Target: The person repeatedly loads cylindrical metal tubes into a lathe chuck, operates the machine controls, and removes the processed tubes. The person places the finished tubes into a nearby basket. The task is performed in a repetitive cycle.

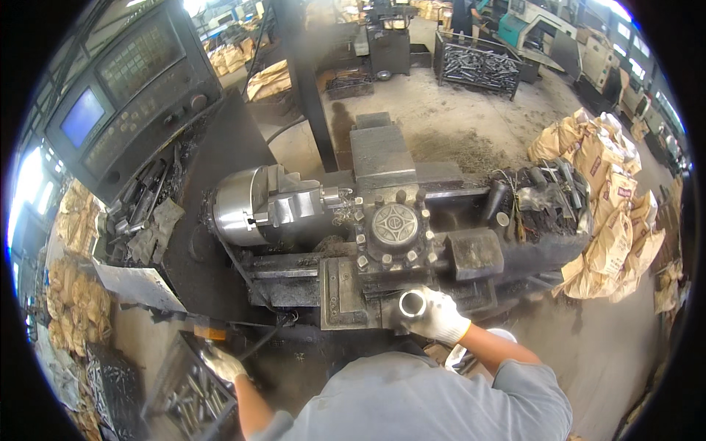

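Note:
My right hand (441, 317), in a white knit glove, grips a short metal tube (412, 304) whose round open end faces up. It is in front of the lathe's tool post (395, 225), which is ringed with clamping bolts. A gloved left hand (223, 365) is low on the left, above the rim of a metal bin (165, 364) of cylindrical metal parts (193, 399). An orange block (209, 333) lies just beyond its fingertips. Whether the fingers hold anything is unclear. Left of the tool post, the lathe chuck (237, 206) has its jaws around a workpiece (330, 194) with curled swarf beside it.
A control panel (132, 93) with a lit screen rises at left. Tools and rags (149, 226) lie below it. More tools cover the lathe's right end (551, 193). Paper sacks (612, 220) stand at right. Behind are a crate of metal parts (480, 63) and a person (463, 16).

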The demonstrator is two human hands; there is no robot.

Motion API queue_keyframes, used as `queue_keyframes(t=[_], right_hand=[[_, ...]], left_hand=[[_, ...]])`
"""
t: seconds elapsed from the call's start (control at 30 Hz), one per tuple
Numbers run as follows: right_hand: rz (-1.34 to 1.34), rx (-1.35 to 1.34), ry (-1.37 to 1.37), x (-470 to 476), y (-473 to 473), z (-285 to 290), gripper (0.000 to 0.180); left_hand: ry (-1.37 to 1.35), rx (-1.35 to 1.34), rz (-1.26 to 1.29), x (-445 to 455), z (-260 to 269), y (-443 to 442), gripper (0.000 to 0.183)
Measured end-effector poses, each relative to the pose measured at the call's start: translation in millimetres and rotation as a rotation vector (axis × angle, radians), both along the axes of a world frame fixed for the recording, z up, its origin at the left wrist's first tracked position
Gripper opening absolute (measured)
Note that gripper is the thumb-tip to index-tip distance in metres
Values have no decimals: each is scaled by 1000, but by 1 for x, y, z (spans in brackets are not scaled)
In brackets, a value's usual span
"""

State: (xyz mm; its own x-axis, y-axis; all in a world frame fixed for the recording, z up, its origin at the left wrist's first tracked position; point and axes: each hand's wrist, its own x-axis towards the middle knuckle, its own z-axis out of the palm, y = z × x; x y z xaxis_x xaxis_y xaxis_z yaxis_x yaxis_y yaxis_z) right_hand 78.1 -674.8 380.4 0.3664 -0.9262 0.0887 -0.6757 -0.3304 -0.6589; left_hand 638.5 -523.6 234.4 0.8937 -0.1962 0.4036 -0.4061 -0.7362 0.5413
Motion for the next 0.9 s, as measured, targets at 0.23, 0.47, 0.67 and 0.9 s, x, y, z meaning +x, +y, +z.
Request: queue_keyframes(t=[0.23,0.47,0.67,0.9], right_hand=[[331,226,212,-54,-74,119,37],[292,84,-66,36,-260,119,73],[806,608,242,129,-355,40,47],[217,570,23,93,-355,69,27]], left_hand=[[248,59,-112,34,6,2,61],[866,-718,-114,-20,25,-16,65],[185,-61,-678,-148,86,-127,55],[-614,419,-883,-139,190,-280,98]])
